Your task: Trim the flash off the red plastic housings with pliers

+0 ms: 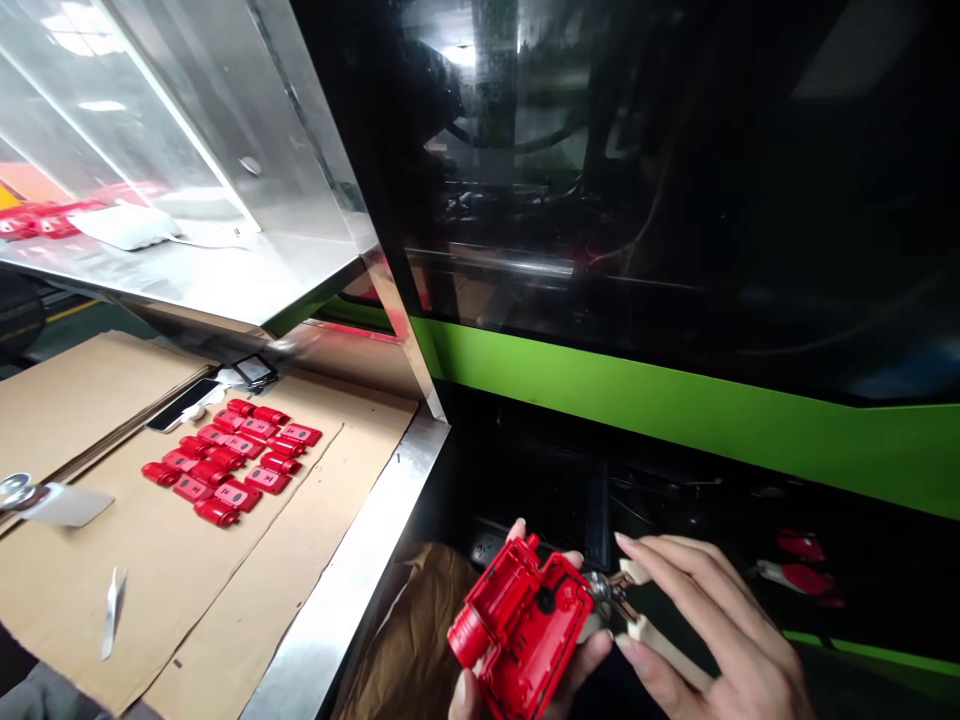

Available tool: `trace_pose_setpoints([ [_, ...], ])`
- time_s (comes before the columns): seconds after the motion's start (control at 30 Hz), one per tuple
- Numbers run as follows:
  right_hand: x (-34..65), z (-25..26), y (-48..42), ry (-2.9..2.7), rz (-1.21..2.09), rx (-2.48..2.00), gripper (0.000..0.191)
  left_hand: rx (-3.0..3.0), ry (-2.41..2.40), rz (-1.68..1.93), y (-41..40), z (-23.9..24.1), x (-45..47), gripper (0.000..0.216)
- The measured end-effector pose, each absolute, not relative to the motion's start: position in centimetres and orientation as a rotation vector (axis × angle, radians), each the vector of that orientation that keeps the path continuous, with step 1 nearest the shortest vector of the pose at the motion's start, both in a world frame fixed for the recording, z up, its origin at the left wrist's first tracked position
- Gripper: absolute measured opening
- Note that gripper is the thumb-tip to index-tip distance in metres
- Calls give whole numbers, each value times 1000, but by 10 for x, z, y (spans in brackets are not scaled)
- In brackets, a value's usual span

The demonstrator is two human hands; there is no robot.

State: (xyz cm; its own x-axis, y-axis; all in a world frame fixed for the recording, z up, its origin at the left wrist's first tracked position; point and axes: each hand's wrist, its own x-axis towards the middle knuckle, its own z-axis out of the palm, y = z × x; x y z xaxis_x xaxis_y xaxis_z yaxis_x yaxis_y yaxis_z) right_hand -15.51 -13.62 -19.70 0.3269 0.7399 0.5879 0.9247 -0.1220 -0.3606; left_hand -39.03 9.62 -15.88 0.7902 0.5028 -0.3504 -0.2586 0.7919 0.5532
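My left hand (587, 662) is closed around a red plastic housing (536, 655) at the bottom centre, its hollow inside turned up towards me. The housing has a ribbed round end, a long cavity and a wider compartment with a black round spot. My right hand (724, 625) grips small pliers or nippers with cream handles (666, 650), fingers on one handle and thumb by the other. The handles are spread apart. The tool's metal head lies at the housing's right edge; whether its jaws touch the plastic I cannot tell.
Several red housings (244, 445) lie in rows on cardboard (247, 575), left. Nearby are tweezers (114, 612), a phone (182, 403) and a scraper-like blade (71, 505). A metal edge (345, 590) borders the cardboard. Brown paper (412, 640) sits below; a dark machine with a green band (637, 385) stands ahead.
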Motion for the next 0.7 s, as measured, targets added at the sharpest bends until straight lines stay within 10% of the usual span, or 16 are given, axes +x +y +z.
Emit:
trace_pose_setpoints([
  [0.7,-150,-189,-127,-1672,-280,-1830,49,75,115,455,-16,-245,-295,100],
])
